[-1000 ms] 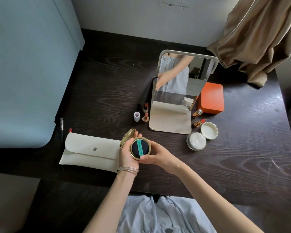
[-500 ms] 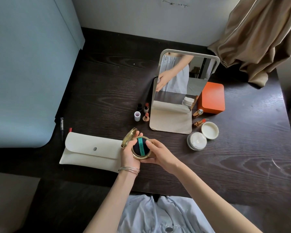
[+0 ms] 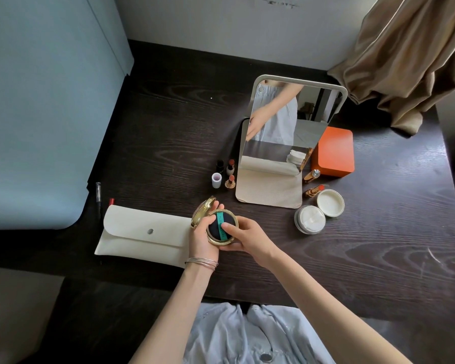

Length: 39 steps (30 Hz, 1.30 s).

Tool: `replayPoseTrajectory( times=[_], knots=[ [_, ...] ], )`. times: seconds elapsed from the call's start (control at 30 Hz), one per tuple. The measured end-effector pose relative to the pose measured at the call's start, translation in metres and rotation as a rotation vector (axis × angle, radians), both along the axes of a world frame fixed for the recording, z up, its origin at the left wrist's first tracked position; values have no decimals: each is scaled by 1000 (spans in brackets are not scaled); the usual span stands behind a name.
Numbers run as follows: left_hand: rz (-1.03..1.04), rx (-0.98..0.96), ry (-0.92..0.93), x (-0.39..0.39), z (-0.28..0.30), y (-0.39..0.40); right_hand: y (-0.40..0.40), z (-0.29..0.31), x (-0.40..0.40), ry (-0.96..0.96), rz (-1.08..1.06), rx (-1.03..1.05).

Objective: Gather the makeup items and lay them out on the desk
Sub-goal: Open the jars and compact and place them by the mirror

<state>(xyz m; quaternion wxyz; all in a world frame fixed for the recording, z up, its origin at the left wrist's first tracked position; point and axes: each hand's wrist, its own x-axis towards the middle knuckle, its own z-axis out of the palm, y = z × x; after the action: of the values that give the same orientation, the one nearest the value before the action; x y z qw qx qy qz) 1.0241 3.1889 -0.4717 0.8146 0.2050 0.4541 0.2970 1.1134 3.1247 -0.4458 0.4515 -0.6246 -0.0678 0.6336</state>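
Note:
A round gold compact [image 3: 216, 241] is held open just above the dark desk [image 3: 365, 245], its lid [image 3: 202, 212] tilted up on the left. My left hand [image 3: 202, 237] grips the compact from the left, thumb on the rim. My right hand [image 3: 244, 239] holds its right side, one fingertip touching the teal band across the black puff [image 3: 217, 227]. A cream pouch [image 3: 142, 233] lies to the left. Lipsticks [image 3: 230, 181] stand behind, left of the mirror [image 3: 286, 132]. An open cream jar [image 3: 310, 219] and its lid [image 3: 330, 202] sit to the right.
Two gold lipsticks [image 3: 312, 190] lie by an orange box [image 3: 335, 151] right of the mirror. A small white cap [image 3: 216, 179] and a dark tube [image 3: 220, 165] stand near the lipsticks. A pen [image 3: 98, 191] lies at the desk's left edge. A curtain [image 3: 405, 56] hangs at back right.
My right hand's fingers have moved up over the compact, and a fingertip now rests on the teal band of the puff. My left hand keeps its grip.

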Motion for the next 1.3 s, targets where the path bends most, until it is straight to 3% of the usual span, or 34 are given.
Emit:
replayPoseTrajectory(
  times=[0.17, 0.4, 0.97, 1.3],
  knots=[
    [-174, 245, 311, -11, -2, 10, 5, -4, 10, -109, -45, -117],
    [-485, 309, 410, -27, 0, 47, 9, -19, 22, -213, 46, -180],
    [-328, 244, 386, -25, -2, 78, 29, -29, 2, -1006, 185, -332],
    [-258, 208, 470, -22, -6, 88, 32, -32, 1, -967, 167, -343]
  ],
)
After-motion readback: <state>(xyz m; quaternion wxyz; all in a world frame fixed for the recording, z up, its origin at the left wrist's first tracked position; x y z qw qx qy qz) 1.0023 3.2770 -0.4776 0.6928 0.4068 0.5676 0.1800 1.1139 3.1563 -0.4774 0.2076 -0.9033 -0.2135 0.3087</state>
